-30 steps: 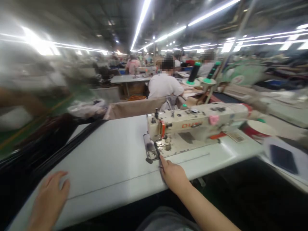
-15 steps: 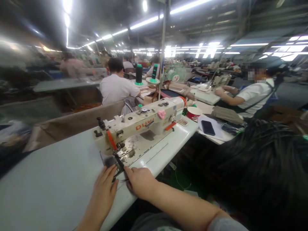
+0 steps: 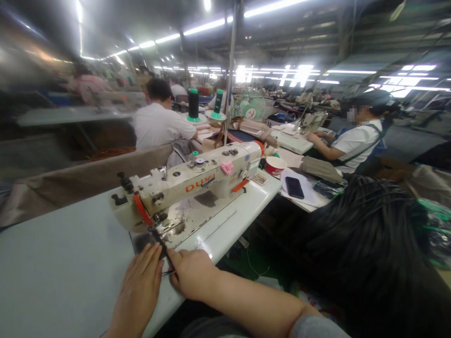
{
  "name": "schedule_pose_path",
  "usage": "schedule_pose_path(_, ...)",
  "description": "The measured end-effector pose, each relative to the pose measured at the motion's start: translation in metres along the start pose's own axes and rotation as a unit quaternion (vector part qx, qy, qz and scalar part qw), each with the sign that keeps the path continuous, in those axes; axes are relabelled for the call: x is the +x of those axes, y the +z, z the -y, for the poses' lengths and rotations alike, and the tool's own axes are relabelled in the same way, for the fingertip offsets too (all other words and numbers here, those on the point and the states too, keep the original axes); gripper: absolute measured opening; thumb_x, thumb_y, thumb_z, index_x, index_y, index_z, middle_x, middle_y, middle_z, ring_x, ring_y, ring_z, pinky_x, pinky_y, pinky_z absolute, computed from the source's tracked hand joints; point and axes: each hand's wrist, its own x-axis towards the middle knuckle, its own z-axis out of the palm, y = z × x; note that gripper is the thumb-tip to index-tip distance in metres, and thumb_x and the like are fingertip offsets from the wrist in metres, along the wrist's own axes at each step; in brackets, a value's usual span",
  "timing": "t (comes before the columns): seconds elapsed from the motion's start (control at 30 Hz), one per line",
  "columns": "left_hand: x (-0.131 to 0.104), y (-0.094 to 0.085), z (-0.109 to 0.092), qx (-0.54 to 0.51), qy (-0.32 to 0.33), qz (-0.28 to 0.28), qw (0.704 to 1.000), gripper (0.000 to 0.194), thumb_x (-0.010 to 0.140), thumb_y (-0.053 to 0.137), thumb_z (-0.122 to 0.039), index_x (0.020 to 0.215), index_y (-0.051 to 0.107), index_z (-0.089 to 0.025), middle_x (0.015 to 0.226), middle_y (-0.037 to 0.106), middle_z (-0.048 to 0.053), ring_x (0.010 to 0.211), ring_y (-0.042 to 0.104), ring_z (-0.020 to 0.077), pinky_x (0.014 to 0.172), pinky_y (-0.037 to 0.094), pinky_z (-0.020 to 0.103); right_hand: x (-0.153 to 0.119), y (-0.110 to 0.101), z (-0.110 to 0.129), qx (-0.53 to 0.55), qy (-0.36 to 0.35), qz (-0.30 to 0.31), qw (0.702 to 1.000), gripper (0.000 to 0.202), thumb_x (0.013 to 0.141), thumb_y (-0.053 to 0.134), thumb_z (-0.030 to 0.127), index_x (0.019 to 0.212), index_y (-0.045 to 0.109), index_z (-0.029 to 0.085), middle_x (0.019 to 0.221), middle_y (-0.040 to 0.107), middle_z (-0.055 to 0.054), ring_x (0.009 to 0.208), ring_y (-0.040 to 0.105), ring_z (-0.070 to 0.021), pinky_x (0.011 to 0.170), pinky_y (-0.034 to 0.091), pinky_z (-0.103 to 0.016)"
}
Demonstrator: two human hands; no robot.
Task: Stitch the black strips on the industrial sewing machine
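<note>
A white sewing machine (image 3: 200,188) with an orange lever at its needle end stands on a pale table. A narrow black strip (image 3: 161,240) runs from under the machine's head toward my hands. My left hand (image 3: 139,286) lies flat beside the strip, fingers stretched out and fingertips touching it. On the strip's other side, my right hand (image 3: 193,272) has its fingers curled, with thumb and forefinger pinching the strip's near end. My fingers hide part of the strip and whatever lies beneath them.
The table (image 3: 63,263) extends left. Behind the machine stand thread cones (image 3: 193,105). A phone (image 3: 294,187) lies on paper at right, near a red-and-white tub (image 3: 275,165). Black strips (image 3: 359,234) hang in a bundle at right. Co-workers sit at other machines.
The camera has turned slightly right, so the scene sits further left. Both hands stay by the strip at the needle end; their hold looks much the same.
</note>
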Motion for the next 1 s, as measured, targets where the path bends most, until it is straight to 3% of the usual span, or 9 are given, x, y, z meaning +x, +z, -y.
schedule_pose_path(0.6,0.0034,-0.0046,-0.0034,0.026,0.022,-0.023,0.999,0.048,0.105,0.041,-0.032,0.147,0.049,-0.012,0.142,0.064,0.02,0.135,0.058,0.0356,0.113,0.045,0.055,0.0005,-0.0013,0.0002,0.012,0.0,0.009,1.0,0.057,0.095,0.056,0.037,0.145,0.045,0.012,0.103,0.075,-0.011,0.081,0.073,-0.0277,0.064,0.056,-0.037)
schedule_pose_path(0.77,0.0031,-0.0035,-0.003,0.016,0.016,-0.023,0.999,0.052,0.105,0.042,-0.033,0.154,0.042,-0.016,0.144,0.063,0.019,0.137,0.056,0.0355,0.114,0.044,0.057,0.0002,0.0018,-0.0013,0.019,0.001,0.0,1.0,0.046,0.095,0.054,0.036,0.136,0.051,0.014,0.102,0.075,-0.01,0.08,0.072,-0.0264,0.063,0.053,-0.035)
schedule_pose_path(1.0,0.0087,-0.0094,-0.0107,-0.003,-0.01,-0.022,1.0,0.045,0.104,0.046,-0.03,0.145,0.055,-0.015,0.142,0.065,0.017,0.137,0.057,0.0335,0.115,0.045,0.055,-0.0003,0.001,-0.0046,0.049,0.01,-0.005,0.999,0.033,0.092,0.056,0.027,0.124,0.06,0.018,0.101,0.076,-0.008,0.085,0.072,-0.0244,0.07,0.05,-0.033)
